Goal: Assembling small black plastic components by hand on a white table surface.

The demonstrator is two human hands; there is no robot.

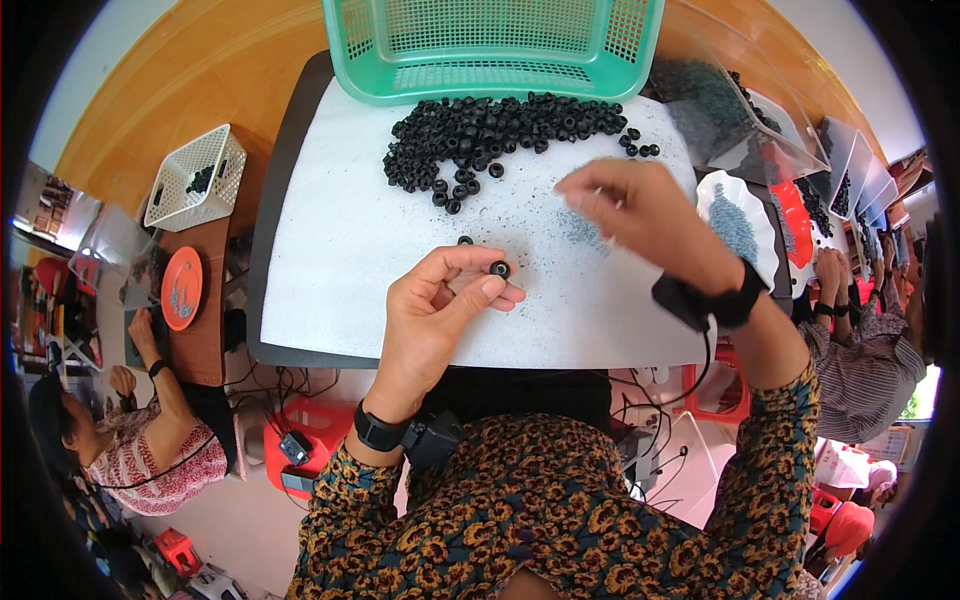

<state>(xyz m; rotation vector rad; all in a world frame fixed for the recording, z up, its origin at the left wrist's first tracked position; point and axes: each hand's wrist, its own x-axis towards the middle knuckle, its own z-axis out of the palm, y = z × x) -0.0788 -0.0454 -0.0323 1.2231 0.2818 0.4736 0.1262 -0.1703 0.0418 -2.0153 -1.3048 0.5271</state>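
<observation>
My left hand (440, 300) pinches a small round black part (500, 269) with a hole in its middle between thumb and fingertips. Close behind these fingers, another black part (465, 241) lies on the white sheet (320, 260). Above the sheet's right half is my right hand (630, 210), smeared by motion; I cannot make out whether it grips anything. Small blue-grey bits (582, 230) are scattered below and beside it. Toward the back, a large heap of black parts (480, 135) spreads across the sheet, with several loose ones along its near edge.
A green mesh basket (490, 85) stands behind the heap. At right, a white scalloped dish (708, 190) holds blue-grey bits, near a clear bin (740, 120). A white basket (190, 205) and orange plate (182, 288) are at left. Other people work on both sides. Cables hang below the table.
</observation>
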